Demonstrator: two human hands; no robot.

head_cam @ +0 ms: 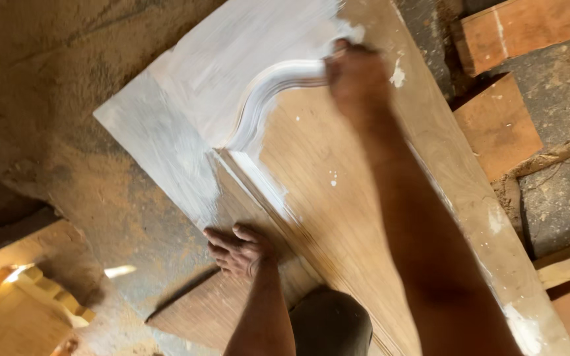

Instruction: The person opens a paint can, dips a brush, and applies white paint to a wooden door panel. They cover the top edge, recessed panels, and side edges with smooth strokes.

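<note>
On door panel (338,198), left hand (237,250) flat, fingers spread

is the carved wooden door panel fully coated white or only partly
Only partly: the carved wooden door panel is white at its far end and curved moulding, bare brown nearer. The right hand is at the white edge.

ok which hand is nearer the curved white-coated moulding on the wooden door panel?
Right. The right hand is at the upper end of the curved white-coated moulding, touching it. The left hand rests flat on the wooden door panel's bare lower edge, well below the curve.
</note>
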